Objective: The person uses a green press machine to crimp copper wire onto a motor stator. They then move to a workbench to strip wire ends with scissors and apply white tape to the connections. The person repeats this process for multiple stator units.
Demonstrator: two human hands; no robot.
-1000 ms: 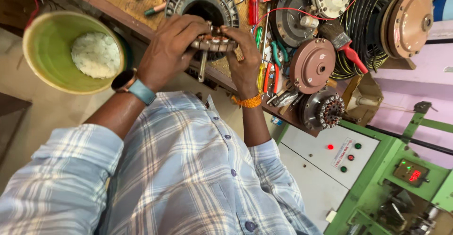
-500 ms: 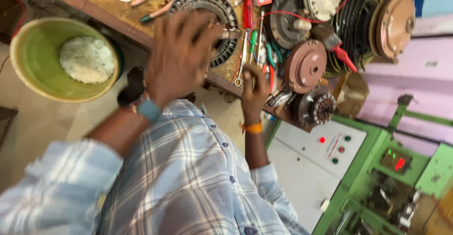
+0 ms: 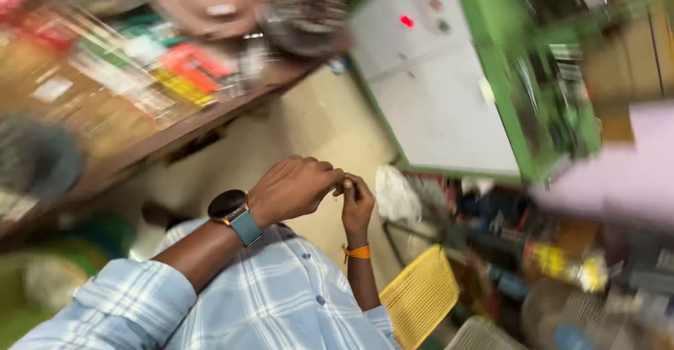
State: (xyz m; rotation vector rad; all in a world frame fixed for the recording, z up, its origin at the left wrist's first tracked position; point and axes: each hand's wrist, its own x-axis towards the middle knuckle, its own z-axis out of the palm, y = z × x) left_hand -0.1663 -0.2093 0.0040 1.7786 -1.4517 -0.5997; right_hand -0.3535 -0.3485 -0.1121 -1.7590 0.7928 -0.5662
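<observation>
Whole view is smeared w/ motion blur, so most of it is guesswork-free only in outline. Biggest thing: a green-framed machine cabinet [image 3: 449, 90] w/ a grey-white panel and 1 red light lit, standing on the pale floor [image 3: 323, 139]. Next, the wooden surface [image 3: 175, 129] running across the upper left, cut off by the frame edge; it carries a jumble of red, yellow and green bits plus 2 round motor-like parts, too blurred to name. A yellow mesh basket [image 3: 420, 295] sits low, near the person's elbow, partly cut off at the bottom; 1 white rag or bag [image 3: 394, 194] lies just beside the cabinet base. Person in a blue-and-white checked shirt [image 3: 274, 301]; 1 dark watch w/ a blue strap [image 3: 233, 211] on the left wrist, 1 orange band [image 3: 357, 252] on the right. Left hand [image 3: 295, 187] is curled closed, fingers bunched; right hand [image 3: 357, 206] is raised, fingertips pinched up against the left's. Between them, held in front of the chest and above the floor, is 1 small pale item [image 3: 347, 183], only a sliver showing, rest hidden by fingers; can't tell what it is or which hand truly grips it.
</observation>
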